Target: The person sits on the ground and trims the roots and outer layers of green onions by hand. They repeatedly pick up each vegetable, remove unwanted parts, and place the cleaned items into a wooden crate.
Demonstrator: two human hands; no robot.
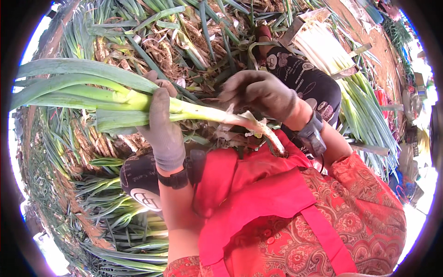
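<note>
In my gloved left hand point(162, 124) is a large green onion point(198, 112), gripped where the leaves meet the stalk. Its broad green leaves fan out to the left. The pale stalk runs right, with its root end near my red apron point(258, 207). Torn, papery skin point(256, 127) hangs loose around the lower stalk. Just above the stalk hovers my gloved right hand point(260, 94), fingers loosely bent and apart, with nothing visible in them. Its fingertips are slightly blurred.
Piled green onions with roots and dry skins point(161, 46) cover the ground ahead. At right, a bundle of cleaned white stalks point(323, 48) lies in a rack with metal uprights point(346, 73). More green onions point(134, 226) lie at lower left. My patterned trouser legs point(304, 78) flank the work.
</note>
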